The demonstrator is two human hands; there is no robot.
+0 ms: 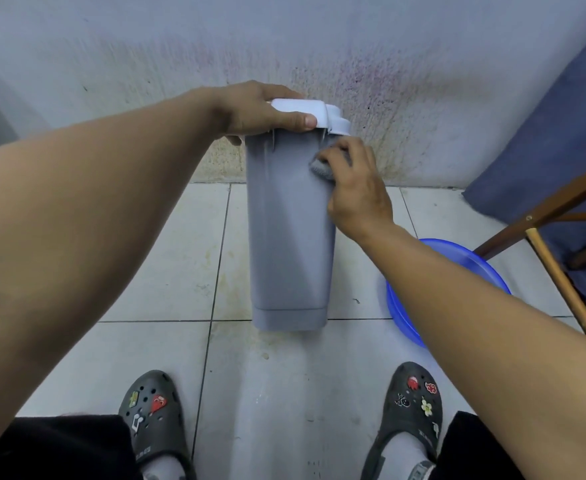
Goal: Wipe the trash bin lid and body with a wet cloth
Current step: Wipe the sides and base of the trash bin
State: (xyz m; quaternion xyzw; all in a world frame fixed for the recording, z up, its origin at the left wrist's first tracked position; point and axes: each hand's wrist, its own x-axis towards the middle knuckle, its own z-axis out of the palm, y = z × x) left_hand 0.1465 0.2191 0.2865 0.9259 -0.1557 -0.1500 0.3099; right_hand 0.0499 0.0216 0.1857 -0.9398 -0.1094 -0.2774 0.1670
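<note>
Head view: left grip clasps lid; right grip holds, apparently, a cloth on bin body; basin contents hidden

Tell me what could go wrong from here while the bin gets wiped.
1. The bin body is tall and narrow. The right hand pushing the cloth against its upper side could tip or slide it if the left hand loosens on the lid.
2. The blue basin sits on the floor beside the bin, close to the right shoe. A step or a backward arm swing could knock it.
</note>
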